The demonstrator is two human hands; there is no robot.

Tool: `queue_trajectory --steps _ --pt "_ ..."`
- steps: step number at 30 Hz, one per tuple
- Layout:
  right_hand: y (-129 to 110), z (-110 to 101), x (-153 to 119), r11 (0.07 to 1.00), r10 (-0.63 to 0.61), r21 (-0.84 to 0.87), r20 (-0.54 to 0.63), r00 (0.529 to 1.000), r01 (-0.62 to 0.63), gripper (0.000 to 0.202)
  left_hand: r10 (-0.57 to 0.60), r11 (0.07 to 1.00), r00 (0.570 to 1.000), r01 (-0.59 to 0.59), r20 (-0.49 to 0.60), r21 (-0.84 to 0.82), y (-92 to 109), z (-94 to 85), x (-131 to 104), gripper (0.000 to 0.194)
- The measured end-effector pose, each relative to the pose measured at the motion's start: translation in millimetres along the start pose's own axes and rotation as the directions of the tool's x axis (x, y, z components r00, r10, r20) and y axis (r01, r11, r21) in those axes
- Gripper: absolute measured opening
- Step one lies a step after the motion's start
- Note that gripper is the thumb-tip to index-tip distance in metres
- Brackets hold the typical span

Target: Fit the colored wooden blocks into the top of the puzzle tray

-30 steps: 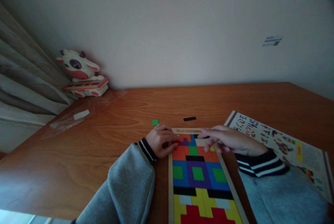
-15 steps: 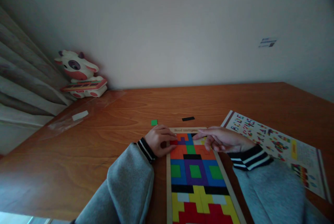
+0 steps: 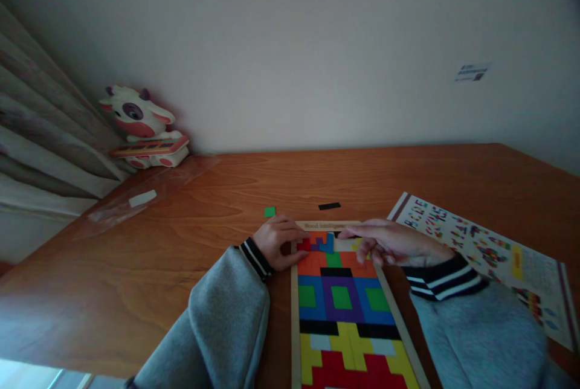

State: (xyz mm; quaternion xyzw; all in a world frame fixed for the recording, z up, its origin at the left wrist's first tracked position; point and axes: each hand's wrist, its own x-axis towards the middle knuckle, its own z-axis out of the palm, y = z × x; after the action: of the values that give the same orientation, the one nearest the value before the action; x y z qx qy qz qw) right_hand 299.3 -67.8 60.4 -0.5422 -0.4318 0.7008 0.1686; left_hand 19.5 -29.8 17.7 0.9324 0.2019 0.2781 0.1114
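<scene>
A wooden puzzle board (image 3: 296, 310) with a pale frame lies before me, filled with coloured block pieces in red, yellow, blue, purple, green, orange, black and white. My left hand (image 3: 280, 243) rests over its upper left edge, thumb and fingers apart, fingertips by a red piece (image 3: 303, 245). Over the upper right part of the board is my right hand (image 3: 392, 241). Its index finger stretches to a white piece (image 3: 343, 245) in the top rows, while the other fingers curl loosely. Beyond the board lie a loose green square (image 3: 270, 212) and a black bar (image 3: 329, 206).
To the right lies a printed pattern sheet (image 3: 492, 256), partly under my right sleeve. A toy cow with a keyboard (image 3: 145, 129) stands at the back left by the curtain (image 3: 49, 123). Clear plastic with a white label (image 3: 142, 198) lies on the wooden table (image 3: 203, 220).
The whole view has shifted slightly, so things sit a little further right. Both hands keep nearly the same place on the board; the right index finger has moved only slightly, if at all.
</scene>
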Motion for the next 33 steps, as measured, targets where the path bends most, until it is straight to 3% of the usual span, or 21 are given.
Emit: queue_trajectory --steps 4,8,18,21,23,24,26,28,30,33 --pt "-3 -4 -4 0.999 0.027 -0.044 0.044 0.999 -0.025 0.040 -0.011 1.000 1.000 0.011 0.010 -0.012 -2 1.9 -2 0.034" --pt "-3 4 0 0.996 0.065 0.060 0.057 0.996 -0.068 0.037 -0.016 1.000 1.000 0.017 0.001 -0.020 -4 3.6 -4 0.033" --pt "-3 11 2 0.996 -0.006 0.087 0.127 0.992 -0.005 0.037 -0.020 1.000 1.000 0.019 -0.022 -0.022 -3 3.1 -4 0.032" --pt "-1 8 1 0.999 -0.039 -0.032 0.044 0.998 0.041 0.042 -0.010 1.000 0.999 0.009 -0.034 -0.023 -2 2.4 -3 0.032" --pt "3 6 6 0.967 -0.174 -0.203 -0.087 0.981 0.154 0.045 -0.002 1.000 0.999 0.001 -0.036 -0.029 -2 1.8 -2 0.031" --pt "5 6 10 0.918 -0.296 -0.321 -0.160 0.942 0.233 0.044 0.002 0.999 0.999 -0.003 -0.035 -0.033 -1 1.5 -2 0.030" --pt "9 9 18 0.730 -0.570 -0.577 -0.220 0.791 0.366 0.038 0.005 0.999 1.000 -0.006 -0.028 -0.038 -1 0.7 -2 0.029" --pt "11 15 25 0.518 -0.733 -0.742 -0.128 0.668 0.426 0.034 0.012 0.999 1.000 -0.013 -0.021 -0.037 -1 0.1 -1 0.028" --pt "12 21 28 0.356 -0.780 -0.818 0.006 0.626 0.451 0.035 0.016 0.999 1.000 -0.017 -0.016 -0.036 0 -0.3 -1 0.027" --pt "12 26 27 0.209 -0.756 -0.874 0.140 0.640 0.439 0.035 0.015 0.999 1.000 -0.015 -0.008 -0.039 0 0.0 0 0.027"
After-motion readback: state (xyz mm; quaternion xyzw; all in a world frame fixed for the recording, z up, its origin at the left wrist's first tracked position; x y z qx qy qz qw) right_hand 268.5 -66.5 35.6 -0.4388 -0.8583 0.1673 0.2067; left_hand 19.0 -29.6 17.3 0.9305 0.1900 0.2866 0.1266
